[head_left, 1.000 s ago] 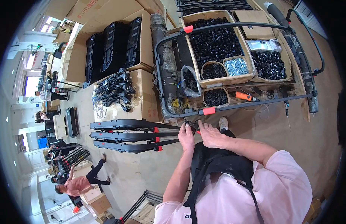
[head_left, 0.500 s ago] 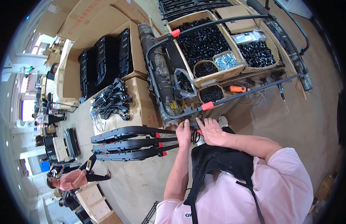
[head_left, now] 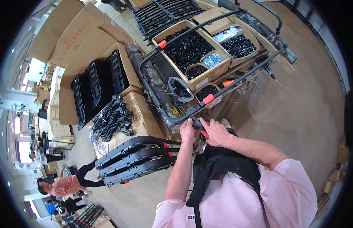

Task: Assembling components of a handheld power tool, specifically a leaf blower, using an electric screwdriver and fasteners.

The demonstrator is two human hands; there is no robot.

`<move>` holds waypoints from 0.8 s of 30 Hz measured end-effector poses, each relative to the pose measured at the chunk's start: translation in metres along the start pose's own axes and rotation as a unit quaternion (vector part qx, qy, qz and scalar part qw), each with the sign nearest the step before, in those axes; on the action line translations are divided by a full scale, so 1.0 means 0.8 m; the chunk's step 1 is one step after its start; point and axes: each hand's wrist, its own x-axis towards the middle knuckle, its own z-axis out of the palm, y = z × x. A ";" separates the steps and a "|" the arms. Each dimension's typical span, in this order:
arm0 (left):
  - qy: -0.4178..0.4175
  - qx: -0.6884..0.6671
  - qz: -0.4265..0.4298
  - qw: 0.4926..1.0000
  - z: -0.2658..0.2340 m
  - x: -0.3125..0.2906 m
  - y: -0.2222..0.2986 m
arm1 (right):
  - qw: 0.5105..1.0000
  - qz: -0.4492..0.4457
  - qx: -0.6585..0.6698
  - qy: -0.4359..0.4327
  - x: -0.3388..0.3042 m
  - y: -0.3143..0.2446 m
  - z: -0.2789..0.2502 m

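Observation:
A black tubular frame (head_left: 147,87) with red sleeves lies across the workbench, its near corner just beyond my hands. My left hand (head_left: 187,131) is closed in a pinch by that corner; whatever small part it grips is hidden by the fingers. Close beside it, my right hand (head_left: 217,133) is closed round red-handled pliers (head_left: 204,133), whose dark jaws point toward the left fingertips. A dark cable hangs just below the two hands, partly hidden.
Crates hold black knobs (head_left: 190,49), silver screws (head_left: 213,60) and black screws (head_left: 207,92). An orange-handled tool (head_left: 228,83) lies on the bench. Left stand a carton of black panels (head_left: 96,81), bundled cables (head_left: 112,117) and several black curved parts (head_left: 136,154). A person (head_left: 66,185) walks at far left.
My view has turned, shifting the bench up and left. The right fingers, spread flatter before, are now curled round the pliers, whose red handles show more. The person at left has moved.

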 end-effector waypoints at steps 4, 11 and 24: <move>-0.060 0.024 -0.027 0.998 -0.033 0.008 0.019 | 0.999 -0.005 0.035 0.037 -0.004 -0.017 0.013; 0.044 0.455 0.195 0.868 -0.026 -0.015 0.137 | 0.994 0.054 0.060 0.067 -0.014 -0.036 0.012; -0.069 0.773 0.272 0.569 -0.015 0.057 0.137 | 0.988 0.068 0.032 0.134 -0.009 -0.061 0.040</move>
